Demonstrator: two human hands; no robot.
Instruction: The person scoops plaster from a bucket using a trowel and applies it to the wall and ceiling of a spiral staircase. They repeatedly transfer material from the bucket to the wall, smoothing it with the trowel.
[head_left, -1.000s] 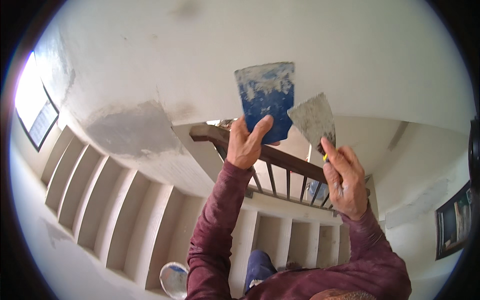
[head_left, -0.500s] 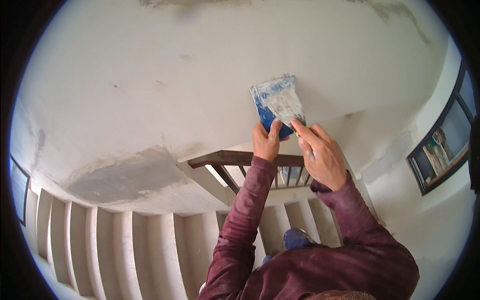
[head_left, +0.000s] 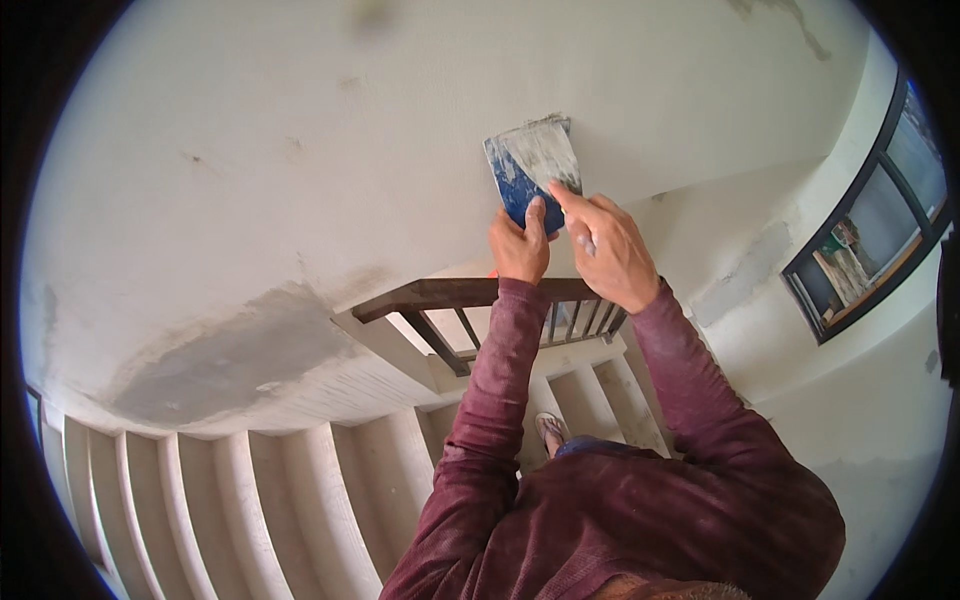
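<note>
Close to the pale wall, my left hand (head_left: pixel 520 245) grips the lower end of a blue spreader (head_left: pixel 512 186), thumb on its face. Whitish putty smears the upper part of that spreader. My right hand (head_left: pixel 615 250) is closed round a putty knife (head_left: pixel 550 150), its forefinger stretched along the blade. The putty-coated blade lies over the upper right of the spreader, and most of its handle is hidden in my fist. Whether either tool's far edge touches the wall, I cannot tell.
A dark wooden handrail (head_left: pixel 440 293) with balusters stands below my hands. Pale stairs (head_left: pixel 290 490) run along the bottom, with a sandalled foot (head_left: pixel 550 430) on them. A grey patch (head_left: pixel 230 360) marks the wall at left. A dark-framed window (head_left: pixel 880 220) is at right.
Both hands and tools sit higher and slightly further left in the picture, as the whole view has shifted. The knife stays over the spreader. A sandalled foot shows on the stairs.
</note>
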